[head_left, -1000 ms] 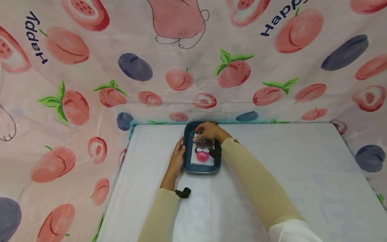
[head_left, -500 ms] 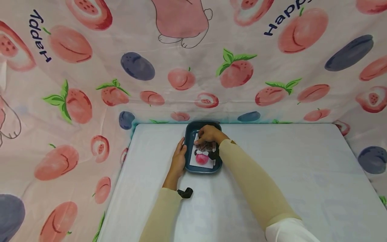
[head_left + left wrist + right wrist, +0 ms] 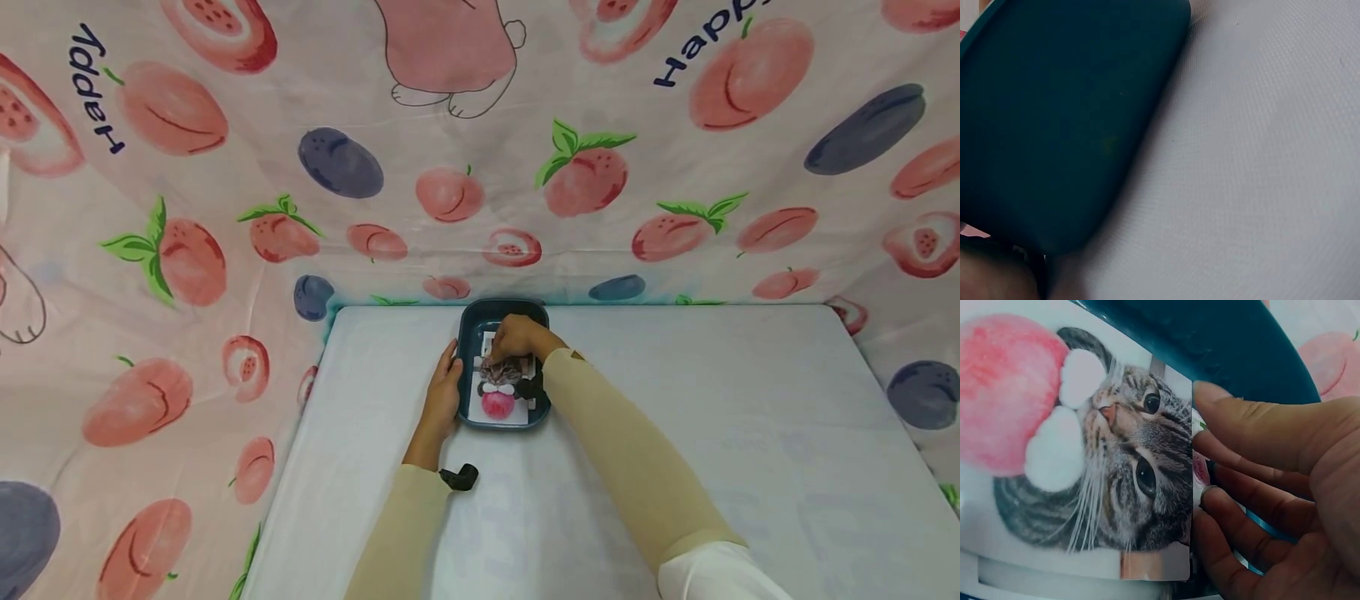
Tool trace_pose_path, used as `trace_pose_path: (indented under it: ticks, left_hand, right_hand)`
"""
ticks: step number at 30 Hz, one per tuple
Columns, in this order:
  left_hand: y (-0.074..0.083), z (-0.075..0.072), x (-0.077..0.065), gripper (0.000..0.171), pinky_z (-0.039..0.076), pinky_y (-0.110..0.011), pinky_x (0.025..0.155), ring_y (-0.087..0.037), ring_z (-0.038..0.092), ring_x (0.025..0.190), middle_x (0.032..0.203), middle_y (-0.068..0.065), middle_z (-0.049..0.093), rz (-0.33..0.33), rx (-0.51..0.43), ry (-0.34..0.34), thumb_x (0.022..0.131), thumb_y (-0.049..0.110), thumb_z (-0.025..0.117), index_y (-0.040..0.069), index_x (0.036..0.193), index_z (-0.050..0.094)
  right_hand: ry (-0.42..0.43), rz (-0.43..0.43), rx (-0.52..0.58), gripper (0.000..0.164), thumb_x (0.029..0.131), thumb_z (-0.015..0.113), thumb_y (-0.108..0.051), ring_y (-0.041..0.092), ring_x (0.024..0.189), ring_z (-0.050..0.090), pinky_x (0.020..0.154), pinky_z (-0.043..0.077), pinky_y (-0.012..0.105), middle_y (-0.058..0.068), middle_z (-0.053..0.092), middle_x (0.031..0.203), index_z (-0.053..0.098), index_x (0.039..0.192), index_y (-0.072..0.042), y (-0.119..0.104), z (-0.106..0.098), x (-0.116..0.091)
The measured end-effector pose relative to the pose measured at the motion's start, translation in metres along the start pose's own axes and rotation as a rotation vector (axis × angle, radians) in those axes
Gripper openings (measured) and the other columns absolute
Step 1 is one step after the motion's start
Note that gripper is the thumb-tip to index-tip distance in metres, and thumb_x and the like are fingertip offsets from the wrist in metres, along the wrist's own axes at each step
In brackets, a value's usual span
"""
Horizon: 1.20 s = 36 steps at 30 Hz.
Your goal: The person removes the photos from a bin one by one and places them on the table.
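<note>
In the head view a dark teal tray [image 3: 498, 427] stands at the table's back edge. My left hand [image 3: 441, 392] rests along its left side, fingers extended. A cat photo card [image 3: 498, 385] with a pink ball picture lies in the tray, over other cards that show partly at its edges. My right hand [image 3: 517, 337] reaches into the tray and pinches the card's far edge. In the right wrist view its thumb [image 3: 1235, 415] meets that edge, and the other fingers curl partly behind the card. The left wrist view shows mostly the tray's outer wall [image 3: 1079, 112].
A white-covered table [image 3: 712, 417] extends around the tray. Fruit-patterned cloth [image 3: 450, 196] hangs right behind it and along both sides. A black wrist mount [image 3: 459, 477] juts out from the left sleeve.
The cat card has slid toward me and slightly left, with my right hand following and its fingers curling more. Lower cards now show above it. The left hand keeps its place on the tray.
</note>
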State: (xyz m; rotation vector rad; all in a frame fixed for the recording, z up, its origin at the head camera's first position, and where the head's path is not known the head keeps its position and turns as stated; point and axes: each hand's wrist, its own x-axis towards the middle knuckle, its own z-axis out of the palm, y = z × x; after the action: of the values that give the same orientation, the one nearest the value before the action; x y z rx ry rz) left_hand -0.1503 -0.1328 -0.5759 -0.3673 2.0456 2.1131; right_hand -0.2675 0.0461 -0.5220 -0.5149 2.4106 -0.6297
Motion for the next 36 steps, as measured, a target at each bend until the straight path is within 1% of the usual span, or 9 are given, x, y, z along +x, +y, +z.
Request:
trace_pose_path:
  ticks: [3,7,10,13,17,22,27,31,36]
  left_hand:
    - [-0.001,0.0,0.0,0.049,0.02,-0.054,0.126,-0.031,0.025,0.156,0.169,-0.004,0.027,0.008,-0.002,-0.005,0.111,0.034,0.039,0.035,0.16,0.033]
    - [-0.001,0.0,0.0,0.05,0.019,-0.052,0.127,-0.03,0.023,0.157,0.17,-0.002,0.026,0.014,-0.01,-0.007,0.111,0.033,0.04,0.034,0.16,0.033]
    - [-0.001,0.0,0.0,0.051,0.018,-0.051,0.128,-0.028,0.021,0.157,0.17,-0.002,0.025,0.017,-0.018,-0.005,0.111,0.033,0.04,0.032,0.161,0.032]
    - [-0.002,-0.001,-0.001,0.052,0.018,-0.051,0.128,-0.028,0.021,0.157,0.17,-0.001,0.025,0.014,-0.016,-0.008,0.111,0.034,0.04,0.031,0.161,0.031]
    - [-0.001,-0.001,-0.001,0.052,0.019,-0.051,0.127,-0.029,0.02,0.157,0.17,-0.002,0.024,0.021,-0.005,-0.011,0.111,0.035,0.04,0.031,0.161,0.031]
    - [-0.002,-0.002,0.0,0.052,0.018,-0.051,0.128,-0.029,0.019,0.157,0.17,-0.003,0.025,0.033,-0.004,-0.017,0.11,0.035,0.041,0.031,0.161,0.032]
    - [-0.001,-0.002,0.0,0.051,0.016,-0.051,0.128,-0.029,0.018,0.158,0.17,-0.003,0.024,0.035,0.0,-0.012,0.111,0.034,0.041,0.03,0.161,0.032]
    - [-0.001,-0.001,0.0,0.051,0.017,-0.052,0.128,-0.029,0.02,0.157,0.169,-0.003,0.026,0.02,-0.001,-0.004,0.111,0.033,0.041,0.032,0.161,0.033]
    - [0.0,-0.001,-0.001,0.05,0.018,-0.053,0.127,-0.032,0.024,0.155,0.168,-0.006,0.028,0.011,-0.009,-0.007,0.111,0.033,0.04,0.032,0.161,0.033]
  right_hand:
    - [0.004,-0.02,0.004,0.023,0.087,0.079,-0.033,0.015,0.093,0.066,0.092,0.056,0.035,0.001,0.079,0.098,0.083,0.097,-0.013,0.0,0.001,0.0]
    - [-0.009,-0.032,0.037,0.017,0.086,0.081,-0.03,0.013,0.082,0.063,0.078,0.056,0.03,-0.001,0.076,0.091,0.081,0.092,-0.014,0.002,0.003,0.0]
    - [-0.019,-0.033,0.073,0.013,0.085,0.083,-0.024,0.013,0.079,0.061,0.072,0.053,0.027,0.0,0.072,0.09,0.077,0.09,-0.014,0.002,0.003,0.0]
    - [-0.015,-0.036,0.108,0.012,0.085,0.083,-0.02,0.015,0.084,0.06,0.076,0.052,0.028,0.0,0.071,0.094,0.076,0.092,-0.015,0.001,0.003,-0.002]
    - [-0.007,-0.043,0.121,0.01,0.085,0.083,-0.02,0.015,0.087,0.06,0.08,0.051,0.028,0.0,0.072,0.097,0.077,0.092,-0.015,0.001,0.003,-0.003]
    - [-0.021,-0.042,0.123,0.009,0.086,0.083,-0.021,0.015,0.086,0.061,0.08,0.053,0.029,-0.001,0.073,0.094,0.078,0.092,-0.015,0.0,0.001,-0.004]
    - [-0.002,-0.06,0.082,0.006,0.088,0.081,-0.021,0.015,0.087,0.061,0.081,0.053,0.031,0.0,0.073,0.095,0.079,0.09,-0.016,-0.002,-0.003,-0.005]
    - [0.032,-0.081,0.046,0.006,0.09,0.079,-0.023,0.015,0.089,0.06,0.084,0.051,0.031,-0.001,0.073,0.099,0.079,0.091,-0.017,-0.002,-0.005,-0.004]
    - [0.066,-0.122,0.049,0.009,0.093,0.077,-0.025,0.015,0.084,0.06,0.079,0.052,0.03,0.0,0.073,0.094,0.078,0.091,-0.016,0.0,-0.008,-0.008]
